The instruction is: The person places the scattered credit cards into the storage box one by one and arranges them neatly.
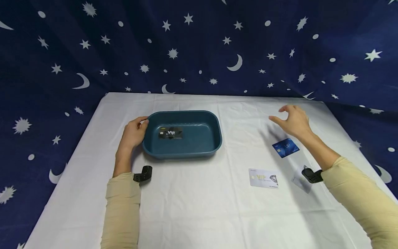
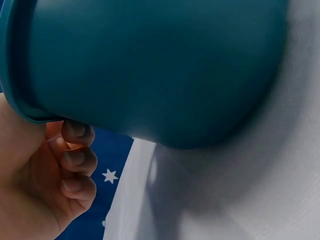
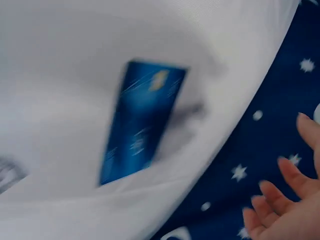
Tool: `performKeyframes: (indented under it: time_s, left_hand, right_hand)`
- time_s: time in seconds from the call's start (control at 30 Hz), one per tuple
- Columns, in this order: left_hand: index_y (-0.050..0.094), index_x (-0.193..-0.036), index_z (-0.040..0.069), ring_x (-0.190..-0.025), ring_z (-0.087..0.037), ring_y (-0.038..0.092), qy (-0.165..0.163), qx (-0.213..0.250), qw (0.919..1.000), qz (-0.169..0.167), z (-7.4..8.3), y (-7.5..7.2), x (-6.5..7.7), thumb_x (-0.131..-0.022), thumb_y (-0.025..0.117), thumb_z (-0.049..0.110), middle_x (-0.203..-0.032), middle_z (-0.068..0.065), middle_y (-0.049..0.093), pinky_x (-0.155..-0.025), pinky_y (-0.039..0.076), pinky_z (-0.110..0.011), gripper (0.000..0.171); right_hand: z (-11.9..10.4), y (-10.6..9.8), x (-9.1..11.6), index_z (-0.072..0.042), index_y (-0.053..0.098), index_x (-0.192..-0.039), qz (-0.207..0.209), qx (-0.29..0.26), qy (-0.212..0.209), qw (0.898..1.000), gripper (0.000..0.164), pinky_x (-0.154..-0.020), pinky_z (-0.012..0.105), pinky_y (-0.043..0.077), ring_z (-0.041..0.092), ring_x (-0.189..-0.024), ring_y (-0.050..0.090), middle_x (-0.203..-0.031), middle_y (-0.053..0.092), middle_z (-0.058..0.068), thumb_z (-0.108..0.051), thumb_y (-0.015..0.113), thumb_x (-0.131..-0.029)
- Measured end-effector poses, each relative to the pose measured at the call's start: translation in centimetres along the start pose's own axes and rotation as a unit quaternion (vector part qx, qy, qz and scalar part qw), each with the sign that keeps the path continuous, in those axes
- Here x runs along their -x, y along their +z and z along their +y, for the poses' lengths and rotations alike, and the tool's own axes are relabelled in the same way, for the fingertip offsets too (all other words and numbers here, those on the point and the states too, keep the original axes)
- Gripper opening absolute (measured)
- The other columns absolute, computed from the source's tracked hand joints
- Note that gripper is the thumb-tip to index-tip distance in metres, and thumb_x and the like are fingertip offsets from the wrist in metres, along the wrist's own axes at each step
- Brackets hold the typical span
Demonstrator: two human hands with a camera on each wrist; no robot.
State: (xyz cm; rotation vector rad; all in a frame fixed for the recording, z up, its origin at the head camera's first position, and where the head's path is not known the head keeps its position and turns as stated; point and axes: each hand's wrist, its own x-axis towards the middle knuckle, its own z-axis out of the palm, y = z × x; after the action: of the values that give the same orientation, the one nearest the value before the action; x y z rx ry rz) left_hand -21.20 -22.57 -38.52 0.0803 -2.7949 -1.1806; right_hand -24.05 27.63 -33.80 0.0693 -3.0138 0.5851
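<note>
Left hand gripping teal tray rim, frame centre-left, black VIP card inside. Right hand open, empty, above blue card centre-right; white card nearer desk front edge.

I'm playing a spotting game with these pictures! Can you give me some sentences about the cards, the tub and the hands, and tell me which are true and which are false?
1. A black card lies inside the teal tub. True.
2. The right hand is holding the blue card. False: the hand is above the table with nothing in it, and the blue card lies flat on the white cloth.
3. The left hand holds the rim of the tub. True.
4. Three cards are in the tub. False: only the black one is inside.
5. A white card lies on the cloth, nearer the person than the blue card. True.
</note>
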Motion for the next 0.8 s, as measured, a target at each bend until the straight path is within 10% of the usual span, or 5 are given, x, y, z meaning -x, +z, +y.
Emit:
performKeyframes:
  time_s: [0.13,0.33,0.6,0.8]
  left_hand:
    - [0.056,-0.132,-0.002,-0.065,-0.021,0.043,0.003,-0.001,1.0,0.001,0.1,-0.1,0.0,-0.104,0.044,0.024,-0.075,-0.008,0.045,-0.061,0.033,-0.034,0.04]
    - [0.055,-0.132,-0.004,-0.068,-0.024,0.043,0.005,-0.001,1.0,-0.001,0.0,0.0,-0.1,-0.105,0.043,0.022,-0.076,-0.009,0.045,-0.063,0.034,-0.035,0.04]
    - [0.054,-0.134,-0.003,-0.072,-0.026,0.045,0.002,0.001,1.0,-0.009,0.0,-0.1,0.1,-0.105,0.042,0.023,-0.079,-0.011,0.046,-0.065,0.034,-0.036,0.041]
    - [0.054,-0.134,-0.003,-0.072,-0.026,0.045,0.003,0.002,1.0,-0.007,0.0,-0.1,0.0,-0.105,0.041,0.024,-0.079,-0.012,0.047,-0.065,0.034,-0.035,0.041]
  right_hand:
    - [2.5,-0.9,1.0,0.011,0.053,-0.109,-0.119,0.051,0.031,0.991,0.061,-0.077,0.055,0.04,0.045,-0.095,0.048,-0.104,0.051,0.033,-0.047,0.061,-0.091]
    - [4.5,-1.4,1.8,0.015,0.047,-0.107,-0.298,0.054,0.079,0.95,0.074,-0.063,0.04,0.047,0.033,-0.083,0.051,-0.095,0.052,0.021,-0.055,0.062,-0.087]
    - [5.4,-0.6,2.2,0.017,0.035,-0.11,-0.354,0.027,0.14,0.924,0.087,-0.068,0.043,0.051,0.039,-0.097,0.047,-0.104,0.042,0.026,-0.061,0.063,-0.084]
    - [5.6,-0.2,2.3,0.018,0.029,-0.111,-0.348,0.015,0.154,0.925,0.091,-0.068,0.039,0.049,0.038,-0.094,0.045,-0.103,0.038,0.026,-0.059,0.069,-0.081]
